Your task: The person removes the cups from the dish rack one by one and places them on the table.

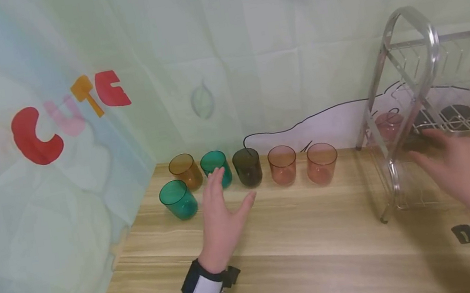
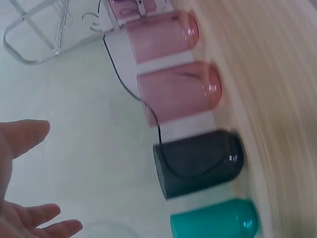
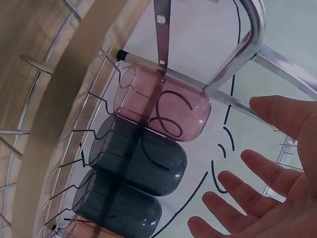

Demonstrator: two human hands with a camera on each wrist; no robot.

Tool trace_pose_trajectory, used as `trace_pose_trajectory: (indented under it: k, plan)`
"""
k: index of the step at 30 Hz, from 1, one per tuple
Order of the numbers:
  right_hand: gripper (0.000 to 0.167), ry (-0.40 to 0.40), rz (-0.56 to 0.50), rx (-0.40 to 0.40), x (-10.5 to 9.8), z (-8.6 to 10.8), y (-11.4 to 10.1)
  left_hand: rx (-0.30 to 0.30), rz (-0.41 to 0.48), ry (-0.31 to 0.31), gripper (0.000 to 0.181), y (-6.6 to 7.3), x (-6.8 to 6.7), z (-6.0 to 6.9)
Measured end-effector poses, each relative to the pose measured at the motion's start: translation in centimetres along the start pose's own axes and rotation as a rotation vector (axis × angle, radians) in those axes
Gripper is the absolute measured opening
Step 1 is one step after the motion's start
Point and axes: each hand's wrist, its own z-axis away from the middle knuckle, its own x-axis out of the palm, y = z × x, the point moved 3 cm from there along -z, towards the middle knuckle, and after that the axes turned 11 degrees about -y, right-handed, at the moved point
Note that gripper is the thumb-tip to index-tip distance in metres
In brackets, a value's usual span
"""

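1. A front teal tumbler (image 1: 179,201) and an amber tumbler (image 1: 186,173) stand upright on a wood-grained tabletop (image 1: 291,265), their walls smooth and translucent.
2. The left hand (image 1: 218,215), fingers extended and holding nothing, is before a rear teal tumbler (image 1: 212,163).
3. A smoky-grey tumbler (image 1: 248,170) and two pink tumblers (image 1: 283,167) stand upright and apart, probably to avoid knocking; bases are rounded.
4. In a shiny metal wire rack (image 1: 432,41), a rose tumbler (image 3: 181,109) and two dark tumblers (image 3: 153,158) sit rim-down, likely to drain.
5. The right hand (image 1: 469,168), fingers spread and empty, is beside them.
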Motion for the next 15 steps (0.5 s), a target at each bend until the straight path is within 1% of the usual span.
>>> trace_pose_trajectory:
  k: [5, 8, 10, 13, 15]
  plan:
    - [0.060, -0.013, -0.002, -0.034, 0.1, -0.9, 0.3, 0.004, 0.023, -0.101, 0.080, 1.1, 2.1, 0.2]
    - [0.065, -0.040, 0.014, -0.037, 0.1, -1.4, 0.3, 0.009, 0.024, -0.156, 0.078, 1.5, 3.3, 0.4]
    - [0.070, -0.074, 0.027, -0.025, 0.2, -1.8, 0.2, 0.013, 0.026, -0.187, 0.078, 1.7, 3.9, 0.6]
    - [0.072, -0.132, 0.030, -0.024, 0.2, -2.6, 0.1, 0.019, 0.028, -0.226, 0.078, 1.9, 4.7, 0.8]
    - [0.076, -0.188, 0.029, -0.019, 0.3, -3.1, 0.1, 0.016, 0.029, -0.261, 0.079, 2.1, 5.2, 0.9]
